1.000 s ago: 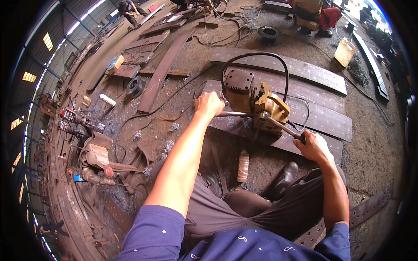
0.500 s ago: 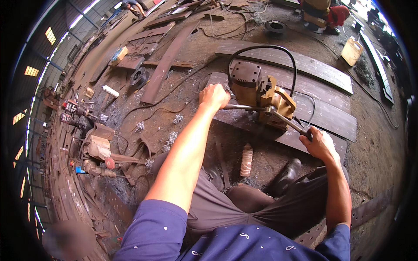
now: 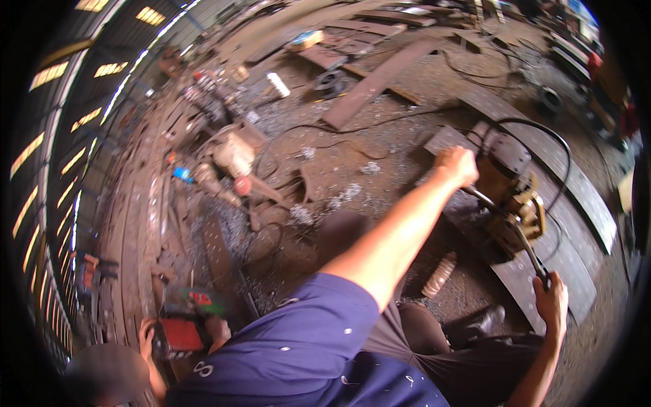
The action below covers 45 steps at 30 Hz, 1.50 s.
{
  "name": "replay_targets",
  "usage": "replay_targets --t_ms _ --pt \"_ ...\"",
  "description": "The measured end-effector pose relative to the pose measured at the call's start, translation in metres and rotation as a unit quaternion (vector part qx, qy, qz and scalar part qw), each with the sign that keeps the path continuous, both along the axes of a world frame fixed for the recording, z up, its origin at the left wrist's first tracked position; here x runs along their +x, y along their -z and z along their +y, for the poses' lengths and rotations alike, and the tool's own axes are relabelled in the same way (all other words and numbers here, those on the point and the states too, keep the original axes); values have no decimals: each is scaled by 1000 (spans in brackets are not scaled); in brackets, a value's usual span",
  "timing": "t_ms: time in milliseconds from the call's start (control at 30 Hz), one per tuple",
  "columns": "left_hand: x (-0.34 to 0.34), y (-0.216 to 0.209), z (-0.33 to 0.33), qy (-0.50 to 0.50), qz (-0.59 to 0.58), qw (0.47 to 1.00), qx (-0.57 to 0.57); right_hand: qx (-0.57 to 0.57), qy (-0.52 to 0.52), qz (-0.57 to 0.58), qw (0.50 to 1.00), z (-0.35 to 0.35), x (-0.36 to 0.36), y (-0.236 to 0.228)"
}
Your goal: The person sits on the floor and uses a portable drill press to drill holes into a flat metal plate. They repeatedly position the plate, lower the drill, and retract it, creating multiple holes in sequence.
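A yellow and grey magnetic drill (image 3: 507, 157) stands on flat steel plates (image 3: 522, 278) at the right, a thick black cable arching over it. My left hand (image 3: 456, 167) is closed in a fist round the end of one feed handle (image 3: 483, 197) on the drill's left side. My right hand (image 3: 551, 296) is wrapped round the black grip of the other feed handle (image 3: 527, 245), which slants down toward me. Both arms reach out from a dark blue shirt. Where the drill meets the plate is dark and blurred.
A ribbed bottle (image 3: 439, 275) lies before my legs. Leftward are another yellowish machine (image 3: 234, 154), metal shavings (image 3: 346, 197) and a white bottle (image 3: 278, 85). At lower left, another person's hands (image 3: 146, 338) are at a red box-like object (image 3: 178, 338). Cables cross the floor.
My view has swung left, so the drill and plates sit farther right in it. The other person's hands and the red object have come into view. Both my hands remain on the handles.
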<state>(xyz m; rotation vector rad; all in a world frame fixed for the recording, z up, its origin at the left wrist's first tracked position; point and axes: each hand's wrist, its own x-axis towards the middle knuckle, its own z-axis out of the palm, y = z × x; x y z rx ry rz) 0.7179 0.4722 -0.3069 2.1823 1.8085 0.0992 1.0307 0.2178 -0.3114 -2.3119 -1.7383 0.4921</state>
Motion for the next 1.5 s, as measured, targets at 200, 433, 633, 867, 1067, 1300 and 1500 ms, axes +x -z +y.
replay_targets --t_ms 200,433,633,867,1067,1300,1500 --pt "-10 12 -1 -21 6 1000 4 12 -25 14 1000 2 -2 9" --pt "-5 18 5 -7 19 1000 17 80 -52 -11 995 -2 25 42" --pt "-4 36 16 -24 15 999 15 78 -52 12 996 3 27 46" --pt "-6 41 13 34 54 994 84 30 -52 14 998 9 42 58" --pt "3 41 16 26 45 996 78 61 -61 5 996 7 59 69" --pt "-12 58 24 25 67 996 54 31 -63 16 997 11 44 63" --pt "-3 40 15 -11 5 999 51 5 -13 18 1000 4 47 51"
